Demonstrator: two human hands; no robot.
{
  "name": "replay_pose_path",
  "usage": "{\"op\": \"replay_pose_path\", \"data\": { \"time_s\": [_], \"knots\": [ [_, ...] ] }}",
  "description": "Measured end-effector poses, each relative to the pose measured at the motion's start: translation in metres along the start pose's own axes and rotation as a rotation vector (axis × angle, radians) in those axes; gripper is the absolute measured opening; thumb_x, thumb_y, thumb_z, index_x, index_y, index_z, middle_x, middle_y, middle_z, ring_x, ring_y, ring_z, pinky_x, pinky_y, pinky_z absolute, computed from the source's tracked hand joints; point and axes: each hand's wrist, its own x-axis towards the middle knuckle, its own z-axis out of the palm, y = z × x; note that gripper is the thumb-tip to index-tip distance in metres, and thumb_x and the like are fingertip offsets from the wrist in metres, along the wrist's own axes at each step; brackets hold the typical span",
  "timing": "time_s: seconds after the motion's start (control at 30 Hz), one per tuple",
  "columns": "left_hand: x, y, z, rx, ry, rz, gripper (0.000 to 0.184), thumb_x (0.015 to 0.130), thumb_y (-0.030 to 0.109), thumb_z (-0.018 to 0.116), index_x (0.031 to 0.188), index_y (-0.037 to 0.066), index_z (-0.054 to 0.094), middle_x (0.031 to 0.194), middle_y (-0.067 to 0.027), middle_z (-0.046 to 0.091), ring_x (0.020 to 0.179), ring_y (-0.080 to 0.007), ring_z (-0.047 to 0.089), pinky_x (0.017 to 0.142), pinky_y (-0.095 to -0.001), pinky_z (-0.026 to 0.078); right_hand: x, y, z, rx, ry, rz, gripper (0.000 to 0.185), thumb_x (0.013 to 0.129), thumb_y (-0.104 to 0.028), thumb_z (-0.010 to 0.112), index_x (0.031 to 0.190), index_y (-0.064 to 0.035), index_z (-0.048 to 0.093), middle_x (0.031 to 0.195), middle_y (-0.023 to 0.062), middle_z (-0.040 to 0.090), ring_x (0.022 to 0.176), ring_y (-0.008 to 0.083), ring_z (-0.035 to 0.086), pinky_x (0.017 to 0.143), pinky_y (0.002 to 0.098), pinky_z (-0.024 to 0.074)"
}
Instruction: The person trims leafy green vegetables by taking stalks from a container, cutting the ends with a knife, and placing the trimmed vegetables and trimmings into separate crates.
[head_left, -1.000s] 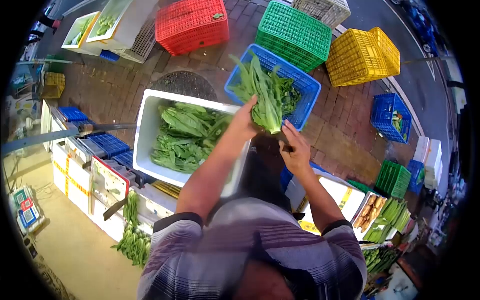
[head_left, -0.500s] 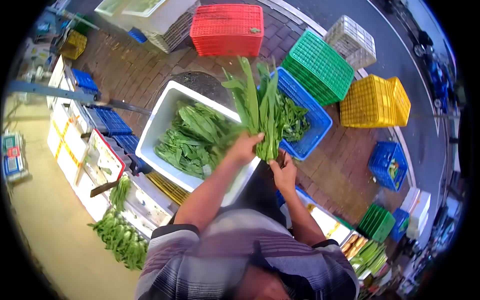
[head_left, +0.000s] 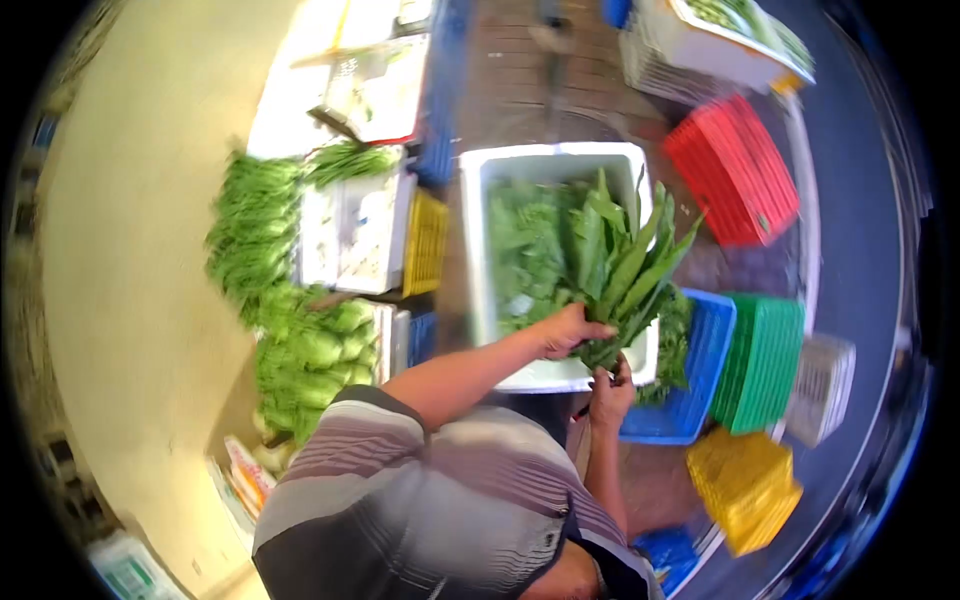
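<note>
My left hand [head_left: 572,332] is closed round the lower part of a bunch of long green leaves [head_left: 635,262], its thumb across the stems. The bunch fans upward over the right side of a white foam box [head_left: 552,152]. Close below, my right hand [head_left: 611,392] has its fingers pressed at the stem ends, with a small dark object partly showing beside it. More leafy greens [head_left: 525,245] lie inside the foam box, somewhat blurred. A blue crate [head_left: 706,350] with greens in it stands to the right of the box.
Red [head_left: 735,170], green [head_left: 765,362], yellow [head_left: 745,485] and pale [head_left: 822,388] crates stand on the right. Heaped greens [head_left: 315,350] and white trays [head_left: 375,235] line the left. Another white box [head_left: 710,45] holds vegetables at the top right.
The view has swung left, so the stall's greens now show and the crates sit further right. The held bunch has moved from over the blue crate to over the foam box.
</note>
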Motion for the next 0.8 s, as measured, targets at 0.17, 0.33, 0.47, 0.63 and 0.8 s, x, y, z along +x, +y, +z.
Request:
{"op": "replay_pose_path", "data": {
  "time_s": [0.17, 0.33, 0.47, 0.63, 0.8],
  "knots": [
    [-0.063, 0.046, -0.067, -0.259, 0.229, 0.257, 0.046, 0.084, 0.003, 0.076, 0.127, 0.002, 0.059, 0.117, -0.0092, 0.067, 0.104, -0.0214, 0.066, 0.092, -0.0374, 0.054, 0.029, -0.021, 0.079, -0.214, -0.345, -0.015, 0.059, 0.089, -0.002, 0.067, 0.141, 0.0110, 0.044, 0.119, 0.0124, 0.063, 0.096, 0.0165, 0.061, 0.083, 0.0276, 0.0509],
    [-0.118, 0.110, -0.138, -0.627, 0.461, 0.557, 0.041, 0.087, -0.001, 0.070, 0.126, 0.003, 0.060, 0.119, -0.0113, 0.066, 0.109, -0.0271, 0.064, 0.097, -0.0435, 0.054, 0.060, -0.062, 0.192, -0.491, -0.641, -0.241, 0.061, 0.088, -0.005, 0.072, 0.142, 0.0063, 0.046, 0.125, 0.0148, 0.063, 0.108, 0.0200, 0.058, 0.093, 0.0323, 0.0477],
    [-0.150, 0.151, -0.261, -0.862, 0.580, 0.822, 0.049, 0.094, 0.006, 0.063, 0.140, 0.006, 0.045, 0.128, -0.0141, 0.059, 0.115, -0.0324, 0.061, 0.101, -0.0498, 0.053, 0.082, -0.078, 0.250, -0.414, -0.626, -0.067, 0.059, 0.088, -0.008, 0.072, 0.141, 0.0039, 0.049, 0.124, 0.0138, 0.063, 0.105, 0.0176, 0.060, 0.092, 0.0294, 0.0481],
    [-0.189, 0.221, -0.350, -0.748, 0.626, 1.172, 0.047, 0.094, 0.025, 0.067, 0.136, 0.006, 0.054, 0.135, -0.0114, 0.060, 0.124, -0.0316, 0.057, 0.109, -0.0512, 0.044, 0.129, -0.031, 0.242, -0.597, -0.507, 0.014, 0.048, 0.090, -0.018, 0.070, 0.131, 0.0036, 0.059, 0.113, 0.0134, 0.068, 0.103, 0.0214, 0.063, 0.094, 0.0331, 0.0481],
    [-0.148, 0.232, -0.455, -0.848, 0.710, 1.167, 0.045, 0.095, 0.024, 0.066, 0.135, 0.006, 0.054, 0.133, -0.0121, 0.061, 0.123, -0.0313, 0.057, 0.110, -0.0521, 0.042, 0.143, -0.006, 0.225, -0.768, -0.475, 0.113, 0.049, 0.091, -0.020, 0.070, 0.130, 0.0061, 0.058, 0.113, 0.0147, 0.068, 0.102, 0.0206, 0.063, 0.092, 0.0322, 0.0485]
  ]
}}
